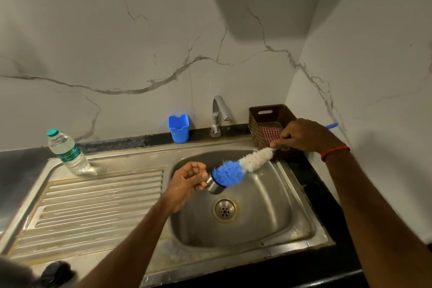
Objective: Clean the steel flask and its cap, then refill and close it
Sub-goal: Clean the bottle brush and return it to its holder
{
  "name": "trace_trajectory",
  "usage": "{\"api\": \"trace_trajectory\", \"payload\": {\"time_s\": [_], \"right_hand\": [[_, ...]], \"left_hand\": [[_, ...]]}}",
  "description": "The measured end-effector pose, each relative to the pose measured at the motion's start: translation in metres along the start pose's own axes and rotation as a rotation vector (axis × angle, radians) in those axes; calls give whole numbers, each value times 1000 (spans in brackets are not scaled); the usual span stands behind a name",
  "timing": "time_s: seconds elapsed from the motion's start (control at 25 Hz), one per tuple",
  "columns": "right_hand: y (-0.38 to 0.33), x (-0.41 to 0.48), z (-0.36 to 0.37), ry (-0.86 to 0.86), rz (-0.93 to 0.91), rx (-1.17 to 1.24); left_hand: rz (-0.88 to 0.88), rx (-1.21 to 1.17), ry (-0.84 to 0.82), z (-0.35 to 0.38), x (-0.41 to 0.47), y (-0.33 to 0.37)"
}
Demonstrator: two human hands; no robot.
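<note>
I see the bottle [68,152] on the drainboard [105,206], left of the basin [268,199]; the cap [214,188] is above the basin. Behind it, the cup [179,129] sits left of the tap [218,114], the basket [257,128] right, cloth [270,132] inside.

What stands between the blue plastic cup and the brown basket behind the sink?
The chrome tap stands between the blue cup and the brown basket; the head view shows it.

Domestic kitchen: a stainless steel sink [268,213] with ribbed drainboard [98,201] is set in a dark worktop [327,194]; behind the sink, a tap [218,114] and marble-pattern wall [117,42].
</note>
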State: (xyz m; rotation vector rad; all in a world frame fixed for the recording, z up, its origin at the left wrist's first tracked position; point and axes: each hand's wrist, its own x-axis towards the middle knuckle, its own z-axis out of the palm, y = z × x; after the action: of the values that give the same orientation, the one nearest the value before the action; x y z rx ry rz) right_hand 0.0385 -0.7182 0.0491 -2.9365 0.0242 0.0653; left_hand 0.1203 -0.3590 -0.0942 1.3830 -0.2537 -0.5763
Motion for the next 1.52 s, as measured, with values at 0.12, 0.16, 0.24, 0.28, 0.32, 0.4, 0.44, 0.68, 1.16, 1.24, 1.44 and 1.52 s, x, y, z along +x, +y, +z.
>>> {"api": "trace_trajectory", "payload": {"time_s": [0.12,0.16,0.24,0.28,0.32,0.4,0.44,0.68,1.16,1.24,1.44,1.52], "right_hand": [[-2,0,14,18,-9,86],[-5,0,17,29,-12,127],[-14,0,19,26,-28,196],[-20,0,20,4,-37,216],[-25,-1,20,-13,-55,204],[-34,-1,20,47,-108,84],[-36,-1,20,166,-160,-13],[-32,3,40,497,-359,-80],[-6,-14,21,248,3,139],[-12,-15,30,236,1,169],[-37,-12,67,188,22,433],[-54,-7,79,209,-24,461]], "left_hand": [[-15,-150,191,18,-3,-10],[-60,-248,173,23,-4,-11],[-158,-405,122,28,-4,-8],[-184,-401,152,30,-2,-5],[-201,-344,197,30,0,-1],[-286,-136,240,25,8,2],[-376,-36,189,22,10,5],[-598,-126,-3,5,15,4],[-75,-562,255,-17,10,24],[-85,-605,208,-12,6,20],[-133,-633,285,7,7,27],[-105,-682,311,14,9,29]]}}
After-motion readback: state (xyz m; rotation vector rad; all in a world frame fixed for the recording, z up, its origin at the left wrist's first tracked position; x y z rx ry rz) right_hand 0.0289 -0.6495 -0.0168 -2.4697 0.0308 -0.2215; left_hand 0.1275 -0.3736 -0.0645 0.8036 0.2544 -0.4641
